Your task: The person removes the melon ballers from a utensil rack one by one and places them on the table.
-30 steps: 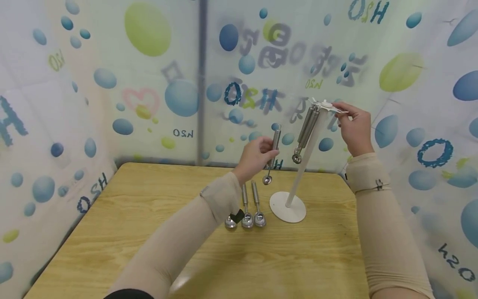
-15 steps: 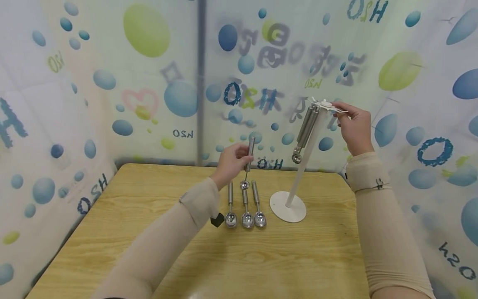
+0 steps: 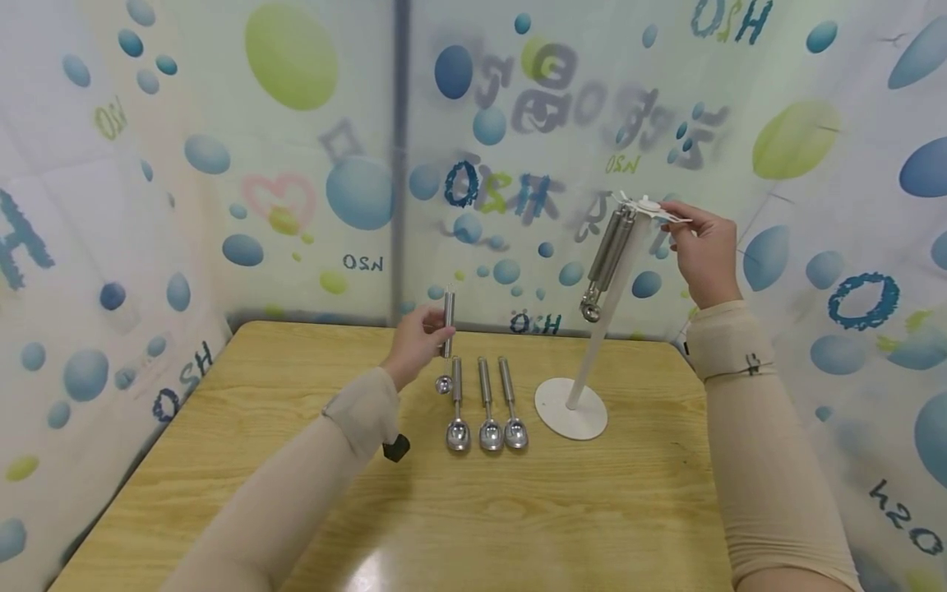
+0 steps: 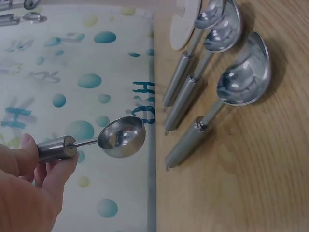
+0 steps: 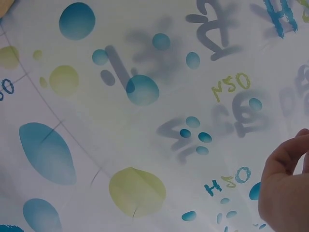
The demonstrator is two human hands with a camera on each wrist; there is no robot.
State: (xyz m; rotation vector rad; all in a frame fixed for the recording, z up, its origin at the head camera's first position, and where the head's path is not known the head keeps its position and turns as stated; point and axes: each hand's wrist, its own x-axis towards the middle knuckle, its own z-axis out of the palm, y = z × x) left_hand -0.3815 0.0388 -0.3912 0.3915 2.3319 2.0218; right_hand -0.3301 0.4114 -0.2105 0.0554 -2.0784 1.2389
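Observation:
My left hand [image 3: 414, 341] pinches the handle of a small metal scoop [image 4: 123, 137] between thumb and fingers, holding it up over the back of the table. The scoop's round bowl hangs downward in the head view, left of three larger metal scoops [image 3: 457, 432] laid side by side. My right hand [image 3: 705, 253] pinches an arm of the white top of a hanging stand [image 3: 589, 362]. Several metal utensils [image 3: 610, 251] hang from the stand's left side, overlapping one another. In the right wrist view only part of my right hand [image 5: 286, 188] shows, its fingertips cut off.
The wooden table [image 3: 577, 510] ends at a patterned curtain [image 3: 333, 247] along its back and sides. The stand's round white base [image 3: 551, 415] sits right of the laid scoops.
My left hand has carried the small scoop left and down, away from the stand and past the laid scoops. My right hand has stayed at the stand's top.

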